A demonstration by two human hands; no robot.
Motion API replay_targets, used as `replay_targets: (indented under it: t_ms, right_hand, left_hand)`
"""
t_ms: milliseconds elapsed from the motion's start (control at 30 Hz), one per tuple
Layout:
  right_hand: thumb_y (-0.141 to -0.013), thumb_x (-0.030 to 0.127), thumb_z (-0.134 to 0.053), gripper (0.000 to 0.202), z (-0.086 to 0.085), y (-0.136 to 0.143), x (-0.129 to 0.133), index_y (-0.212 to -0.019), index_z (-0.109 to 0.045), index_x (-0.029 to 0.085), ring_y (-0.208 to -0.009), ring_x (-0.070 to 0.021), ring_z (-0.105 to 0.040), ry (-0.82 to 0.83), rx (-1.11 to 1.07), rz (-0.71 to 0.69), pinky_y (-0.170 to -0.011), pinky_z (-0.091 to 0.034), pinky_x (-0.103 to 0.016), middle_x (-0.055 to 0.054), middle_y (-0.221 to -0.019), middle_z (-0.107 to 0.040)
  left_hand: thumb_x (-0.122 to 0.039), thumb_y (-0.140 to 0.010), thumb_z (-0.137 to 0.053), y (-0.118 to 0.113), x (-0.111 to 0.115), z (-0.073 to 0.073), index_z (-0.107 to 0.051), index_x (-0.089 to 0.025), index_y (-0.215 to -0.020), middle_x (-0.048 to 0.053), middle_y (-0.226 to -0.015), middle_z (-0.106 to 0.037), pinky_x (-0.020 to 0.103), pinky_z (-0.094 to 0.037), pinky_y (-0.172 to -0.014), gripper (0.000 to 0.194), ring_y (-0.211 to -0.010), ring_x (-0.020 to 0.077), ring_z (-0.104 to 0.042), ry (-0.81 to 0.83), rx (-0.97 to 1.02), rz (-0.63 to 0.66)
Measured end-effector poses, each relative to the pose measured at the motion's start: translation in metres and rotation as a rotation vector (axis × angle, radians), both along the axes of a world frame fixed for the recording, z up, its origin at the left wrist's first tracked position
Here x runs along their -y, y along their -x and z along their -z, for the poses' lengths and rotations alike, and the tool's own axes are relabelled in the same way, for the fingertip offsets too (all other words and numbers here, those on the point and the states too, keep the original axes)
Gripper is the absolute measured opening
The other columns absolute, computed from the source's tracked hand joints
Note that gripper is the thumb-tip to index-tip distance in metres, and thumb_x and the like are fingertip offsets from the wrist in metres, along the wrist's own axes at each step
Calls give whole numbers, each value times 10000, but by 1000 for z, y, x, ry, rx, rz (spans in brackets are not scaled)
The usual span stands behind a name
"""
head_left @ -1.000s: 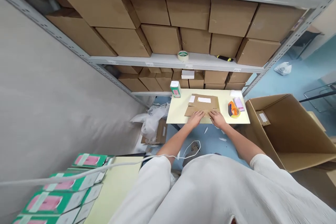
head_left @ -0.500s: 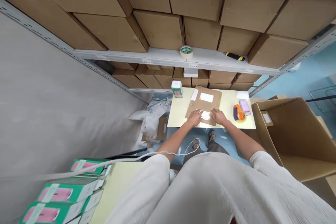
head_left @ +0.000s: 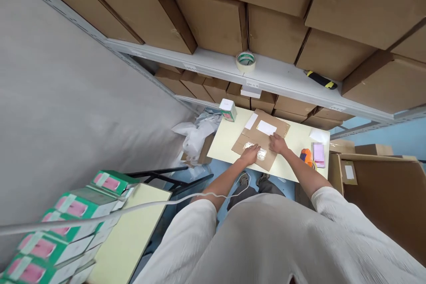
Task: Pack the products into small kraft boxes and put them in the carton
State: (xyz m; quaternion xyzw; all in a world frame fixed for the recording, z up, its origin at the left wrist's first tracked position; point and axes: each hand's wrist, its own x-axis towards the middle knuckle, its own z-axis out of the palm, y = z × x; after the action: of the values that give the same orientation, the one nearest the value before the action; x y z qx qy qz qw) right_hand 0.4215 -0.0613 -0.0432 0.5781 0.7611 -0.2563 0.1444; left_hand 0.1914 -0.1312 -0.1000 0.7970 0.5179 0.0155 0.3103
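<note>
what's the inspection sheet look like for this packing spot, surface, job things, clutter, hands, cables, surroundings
surface: pale yellow table, small, partly covered
job's things: flat cardboard mailer with white label, glossy tape on its near end
clutter: orange tape dispenser, pink pad, green-and-white box
hands: left hand flat on the taped end; right hand flat mid-mailer
cables: white cable across the lap
surroundings: shelves of cartons, tape roll, large open carton on the right

1. Flattened carton (head_left: 258,142): centre of counter (head_left: 226,135).
2. Small box (head_left: 228,110): counter's far left corner.
3. Tape dispenser (head_left: 306,156): right of carton.
4. Tape roll (head_left: 245,61): on shelf (head_left: 282,77) behind counter.
</note>
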Motion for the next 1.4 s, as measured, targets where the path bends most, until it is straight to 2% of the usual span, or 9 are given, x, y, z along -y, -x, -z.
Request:
replay_targets:
  t_ms: [133,267,533,767,933,1100,1200,1300,1400]
  right_hand:
    - [-1075,350,-438,724,17,0,-11,-1733,-227,135,-1659,-302,-221,60,33,-5,-1325,-232,-457,-174,-1815,-191]
    - [-1045,391,-491,841,25,3,-2,-1752,-123,124,-1675,-308,-168,103,50,30,-1328,-219,-464,-187,-1824,-133]
    - [-1027,378,-512,833,19,13,27,-1743,-169,124,-1662,-315,-204,118,70,153,-1309,-263,-453,-197,-1811,-175]
    - [-981,395,-611,929,16,35,82,-1750,-160,134,-1563,-398,-403,68,104,285,-1242,-357,-456,-260,-1798,-149]
    - [-990,419,-586,824,15,47,107,-1718,-280,181,-1437,-379,-553,62,68,345,-1189,-423,-452,-215,-1801,-194]
    - [-994,382,-553,670,17,39,109,-1627,-452,187,-1471,-354,-515,38,17,358,-1197,-418,-430,-172,-1776,-287]
    - [-1014,341,-480,591,19,24,94,-1584,-501,189,-1502,-341,-464,-19,19,430,-1217,-390,-451,-162,-1742,-349]
    - [-1000,379,-507,609,22,6,69,-1584,-468,213,-1497,-355,-438,-62,28,539,-1217,-375,-491,-163,-1723,-344]
    - [-998,437,-533,634,27,-10,43,-1580,-419,212,-1475,-370,-443,-5,41,667,-1201,-369,-524,-196,-1690,-332]
  left_hand:
    - [-141,-975,-523,-4,6,6,-508,-195,-1610,162,-1671,-501,467,-401,-1271,638,-1542,309,-489,114,-20,-24]
    - [-136,-968,-531,0,7,5,-471,-155,-1625,186,-1697,-457,468,-366,-1291,660,-1588,306,-429,157,-54,-12]
    - [-134,-965,-509,15,1,-5,-395,-155,-1667,190,-1728,-405,507,-307,-1311,711,-1615,319,-373,208,-88,87]
    - [-176,-952,-491,31,-6,-5,-317,-176,-1716,161,-1794,-280,633,-141,-1337,784,-1674,385,-195,200,-163,143]
    - [-211,-957,-471,39,-20,-1,-257,-173,-1736,134,-1829,-173,648,-55,-1343,809,-1693,385,-100,179,-195,173]
    - [-240,-962,-485,40,-24,-1,-257,-179,-1732,140,-1830,-165,623,-89,-1348,806,-1691,373,-117,172,-176,169]
    - [-243,-980,-479,42,-25,-2,-316,-158,-1701,162,-1826,-166,574,-133,-1353,744,-1687,364,-144,144,-169,64]
    - [-275,-982,-517,44,-32,-2,-347,-177,-1671,173,-1823,-160,558,-223,-1332,716,-1674,381,-183,149,-179,-174]
    - [-322,-961,-577,46,-41,1,-403,-195,-1614,195,-1801,-205,542,-369,-1261,688,-1619,403,-320,230,-154,-368]
